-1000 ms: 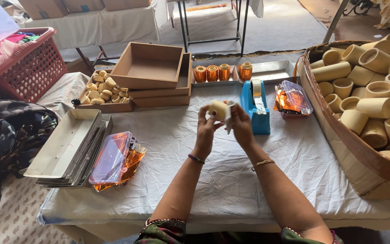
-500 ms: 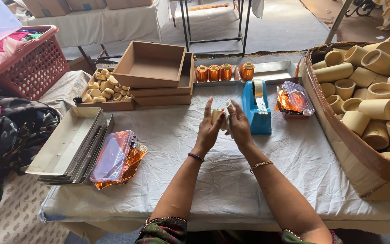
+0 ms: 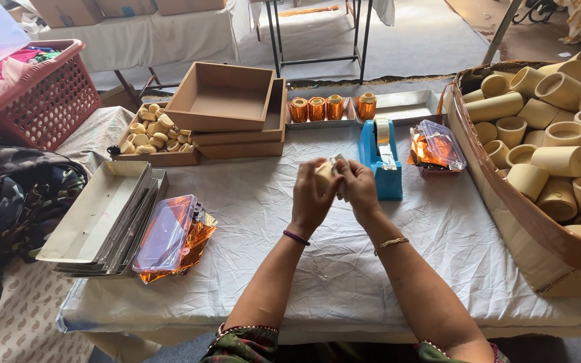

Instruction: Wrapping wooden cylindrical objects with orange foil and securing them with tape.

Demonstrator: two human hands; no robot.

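My left hand (image 3: 312,196) and my right hand (image 3: 360,189) are pressed together above the white tablecloth (image 3: 344,269). Between them they grip a small cream-coloured cylinder (image 3: 323,175), and only its top shows past my fingers. A bit of clear or whitish film peeks out at my right fingertips. A blue tape dispenser (image 3: 382,160) stands just right of my hands.
A large basket (image 3: 506,195) of cream cylinders fills the right side. Orange-wrapped cylinders (image 3: 324,107) sit on a metal tray at the back. Wooden boxes (image 3: 223,101), a box of small rings (image 3: 149,133), stacked metal trays (image 3: 95,215), two plastic boxes of orange foil (image 3: 169,235) and a red basket (image 3: 42,94) are also here.
My left hand's fingers, spread half a second ago, have closed around the cylinder. Both hands have drawn tighter together and sit slightly lower.
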